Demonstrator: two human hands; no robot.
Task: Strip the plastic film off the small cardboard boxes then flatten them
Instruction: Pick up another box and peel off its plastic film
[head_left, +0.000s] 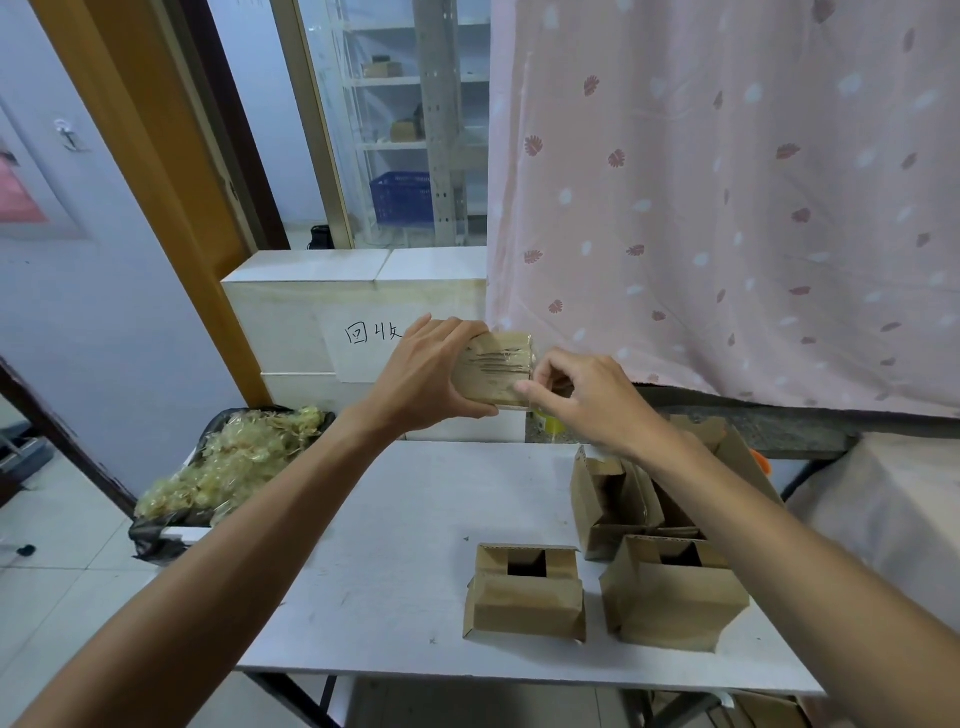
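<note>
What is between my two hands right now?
In the head view, a film-wrapped cardboard box: the left hand grips it, the right hand pinches at its right edge.

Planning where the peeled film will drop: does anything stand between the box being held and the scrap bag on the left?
Nothing visible does. The left hand grips the wrapped box and the right hand pinches at its right edge; the bag of film scraps sits open, down to the left.

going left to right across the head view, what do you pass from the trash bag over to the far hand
bag of stripped film → left hand, gripping the box → film-wrapped box → right hand, its fingers picking at the box's right edge
</note>
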